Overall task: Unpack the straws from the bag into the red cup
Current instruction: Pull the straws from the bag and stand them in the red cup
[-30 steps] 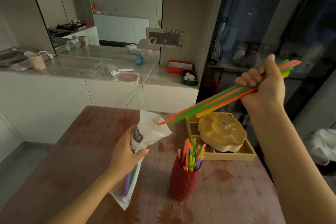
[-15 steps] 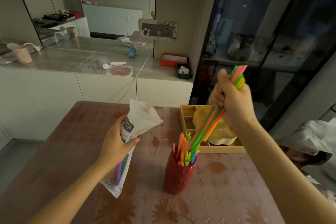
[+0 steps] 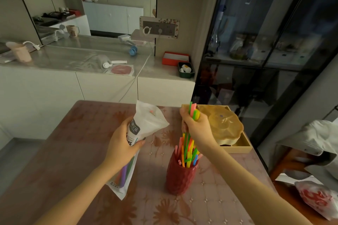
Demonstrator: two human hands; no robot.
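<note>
A red textured cup [image 3: 180,177] stands on the table and holds several coloured straws [image 3: 187,155]. My right hand [image 3: 196,128] is directly above it, closed on a bunch of green, pink and yellow straws [image 3: 193,112] held nearly upright, their lower ends down among the straws in the cup. My left hand [image 3: 122,144] grips the middle of a white plastic straw bag [image 3: 146,124], tilted with its open mouth up and to the right. A few purple and green straws show through the bag's lower end [image 3: 124,173].
A wooden tray [image 3: 241,148] with a tan flower-shaped lidded dish [image 3: 223,124] sits just behind the cup at the table's right. The brown floral table [image 3: 82,142] ends at a white counter behind. A glass cabinet stands right; a chair with clothing and a red-white bag [image 3: 318,197] sits lower right.
My right hand has swung the straw bunch from pointing out of the bag to near upright and lowered it into the cup. My left hand keeps holding the bag.
</note>
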